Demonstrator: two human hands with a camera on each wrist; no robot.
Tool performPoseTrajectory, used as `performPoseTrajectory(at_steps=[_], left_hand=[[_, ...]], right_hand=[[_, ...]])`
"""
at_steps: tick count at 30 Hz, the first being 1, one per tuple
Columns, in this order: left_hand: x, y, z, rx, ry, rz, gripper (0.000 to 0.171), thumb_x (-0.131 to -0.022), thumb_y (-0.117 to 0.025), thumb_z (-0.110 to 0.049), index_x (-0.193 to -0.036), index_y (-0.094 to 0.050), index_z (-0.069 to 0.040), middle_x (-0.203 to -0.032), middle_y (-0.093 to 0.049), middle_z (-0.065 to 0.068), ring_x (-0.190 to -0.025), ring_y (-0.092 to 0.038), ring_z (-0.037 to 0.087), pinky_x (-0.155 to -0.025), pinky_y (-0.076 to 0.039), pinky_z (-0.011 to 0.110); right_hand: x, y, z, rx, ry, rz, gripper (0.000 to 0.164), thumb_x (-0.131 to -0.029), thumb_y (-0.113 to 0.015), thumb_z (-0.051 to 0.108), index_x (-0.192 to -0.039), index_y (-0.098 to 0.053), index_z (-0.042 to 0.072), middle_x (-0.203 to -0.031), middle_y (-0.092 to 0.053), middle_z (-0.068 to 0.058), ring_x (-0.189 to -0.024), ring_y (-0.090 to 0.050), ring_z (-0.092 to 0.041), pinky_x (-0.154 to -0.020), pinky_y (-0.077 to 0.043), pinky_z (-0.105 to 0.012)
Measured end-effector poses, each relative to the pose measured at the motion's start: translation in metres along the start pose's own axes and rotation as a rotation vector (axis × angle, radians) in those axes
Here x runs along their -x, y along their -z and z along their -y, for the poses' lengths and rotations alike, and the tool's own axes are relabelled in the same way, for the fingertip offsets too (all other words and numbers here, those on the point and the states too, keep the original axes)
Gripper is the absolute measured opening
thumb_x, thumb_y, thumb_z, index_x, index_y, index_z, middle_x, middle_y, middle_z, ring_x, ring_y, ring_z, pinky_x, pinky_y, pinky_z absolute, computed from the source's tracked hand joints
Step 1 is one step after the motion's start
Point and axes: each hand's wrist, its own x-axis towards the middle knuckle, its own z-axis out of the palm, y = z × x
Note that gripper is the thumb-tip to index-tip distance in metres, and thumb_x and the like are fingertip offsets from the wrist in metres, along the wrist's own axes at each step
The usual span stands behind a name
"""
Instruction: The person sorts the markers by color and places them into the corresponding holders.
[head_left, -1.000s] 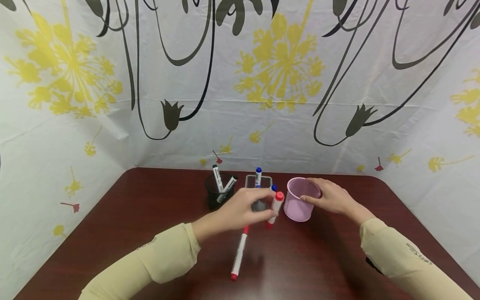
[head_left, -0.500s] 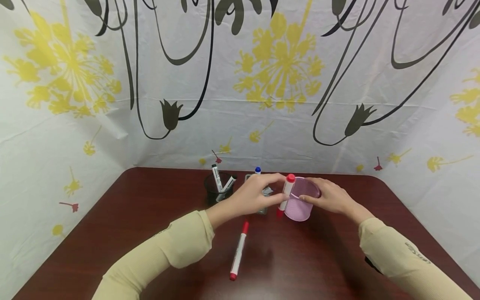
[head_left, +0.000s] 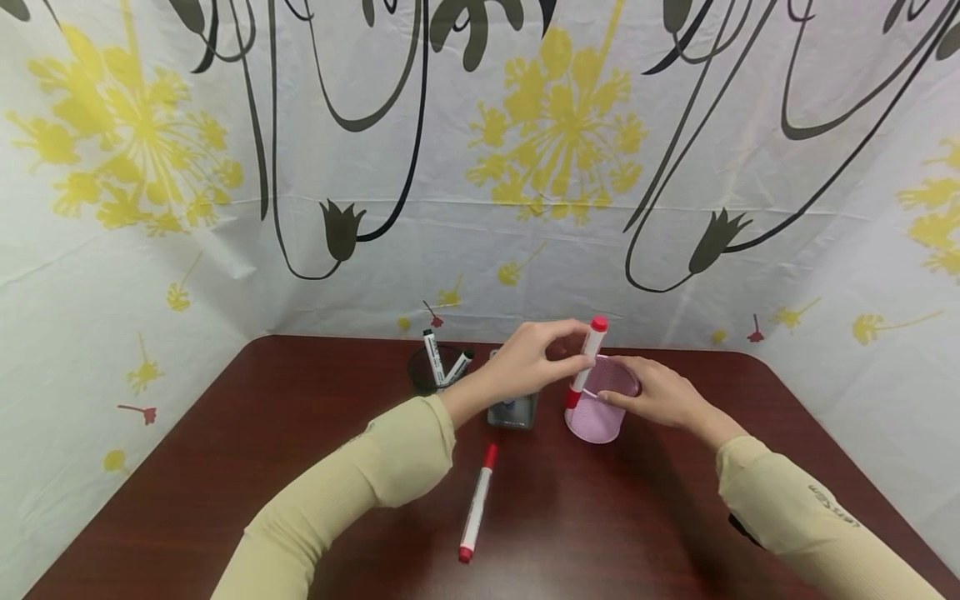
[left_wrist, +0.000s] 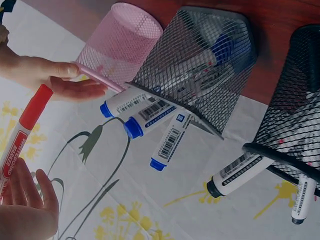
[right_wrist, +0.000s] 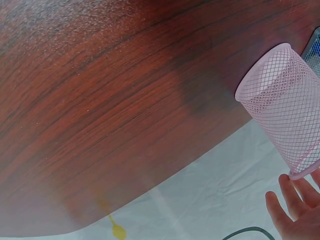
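My left hand (head_left: 528, 358) pinches a red-capped whiteboard marker (head_left: 594, 340) between thumb and fingers. The marker is tilted, its lower red end overlapping the rim of a pink mesh pen cup (head_left: 594, 425) in the head view. In the left wrist view this marker (left_wrist: 21, 135) shows red at its near end, beside the cup's mouth. My right hand (head_left: 660, 392) holds the pink cup by its rim, thumb at the near side of the mouth. Fingertips (right_wrist: 285, 181) reach the rim in the right wrist view. The cup stands upright on the table.
A second red marker (head_left: 477, 510) lies on the table (head_left: 600, 533) in front. Left of the pink cup stands a grey mesh holder (left_wrist: 200, 70) with several blue-capped markers, partly hidden by my left arm. Beyond it is a black mesh cup (left_wrist: 285, 120) with black-capped markers (head_left: 433, 357).
My left hand has carried the red marker rightward and upward, from in front of the grey holder to the pink cup's mouth. My right hand has kept its grip on the cup.
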Motion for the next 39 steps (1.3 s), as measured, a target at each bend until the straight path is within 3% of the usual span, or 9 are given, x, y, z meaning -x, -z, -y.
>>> performPoseTrajectory(at_steps=[7,21,39], left_hand=[[-0.017,0.0,0.002,-0.005,0.05,0.022,0.03,-0.085,-0.06,-0.017,-0.112,-0.057,-0.006,-0.092,-0.062,-0.001,-0.084,-0.054,0.0,-0.076,-0.041,0.014],[-0.037,-0.012,0.015,0.008,0.135,0.021,0.031,-0.086,-0.059,-0.018,-0.114,-0.056,-0.007,-0.095,-0.061,-0.002,-0.085,-0.054,0.001,-0.074,-0.04,0.013],[-0.048,-0.022,0.032,-0.01,0.197,0.001,0.028,-0.086,-0.059,-0.019,-0.111,-0.057,-0.007,-0.092,-0.061,0.0,-0.082,-0.055,0.004,-0.071,-0.041,0.013]], right_hand=[[-0.001,0.0,-0.001,-0.004,0.019,0.006,0.07,-0.076,-0.058,0.055,-0.121,-0.05,0.003,-0.109,-0.056,-0.012,-0.096,-0.052,-0.027,-0.075,-0.042,-0.047],[0.0,0.001,-0.001,-0.009,0.001,0.009,0.069,-0.076,-0.058,0.055,-0.122,-0.05,0.004,-0.113,-0.054,-0.013,-0.101,-0.05,-0.028,-0.077,-0.041,-0.048],[0.0,-0.001,-0.001,-0.007,-0.002,0.008,0.069,-0.076,-0.059,0.055,-0.123,-0.05,0.005,-0.114,-0.054,-0.013,-0.101,-0.05,-0.029,-0.077,-0.041,-0.049]])
